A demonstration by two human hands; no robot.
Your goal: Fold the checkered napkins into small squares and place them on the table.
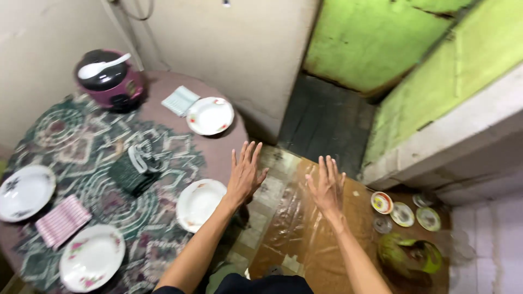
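My left hand (pixel 245 173) is stretched out flat with fingers spread, hovering just past the right edge of a round table (pixel 218 149) and holding nothing. It is nearest a white plate (pixel 198 204) at the table's near right edge. My right hand (pixel 327 188) is also flat and empty, fingers apart, above a brown plastic-covered floor patch (pixel 305 239). Another white plate (pixel 210 115) sits at the table's far side beside a pale folded cloth (pixel 180 100).
A purple rice cooker (pixel 110 80) with a white spoon stands at the table's back. Two more plates (pixel 25 191) (pixel 91 257), a pink striped cloth (pixel 62 220) and a dark folded cloth (pixel 133 170) lie on the patterned tablecloth. Small dishes (pixel 402 213) and a green bowl (pixel 409 256) sit on the floor at right.
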